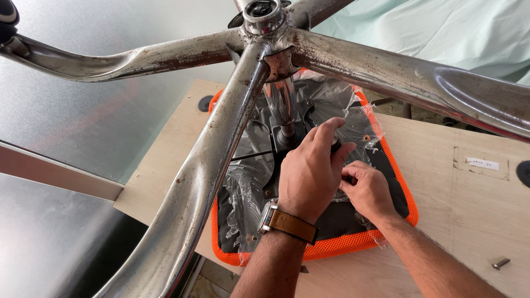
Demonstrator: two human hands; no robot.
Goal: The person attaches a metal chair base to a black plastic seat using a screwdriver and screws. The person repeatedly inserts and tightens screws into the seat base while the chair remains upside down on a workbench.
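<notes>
Fingers of the left hand [311, 168] are curled down over the black seat mechanism [287, 138] at the foot of the chrome gas-lift column [280, 102]; whether they actually clamp it cannot be told. Fingers of the right hand [367, 190], just beside the left hand, are pinched together on the clear plastic wrap [331, 99] covering the seat underside. A watch with a brown leather strap [290, 225] circles the left wrist. The orange mesh chair seat [326, 249] lies upside down on a pale wooden surface [458, 209]. Above the seat rises the rusted five-arm chrome chair base [210, 160]. A small metal bolt [501, 263] lies on the surface, well apart from the seat.
</notes>
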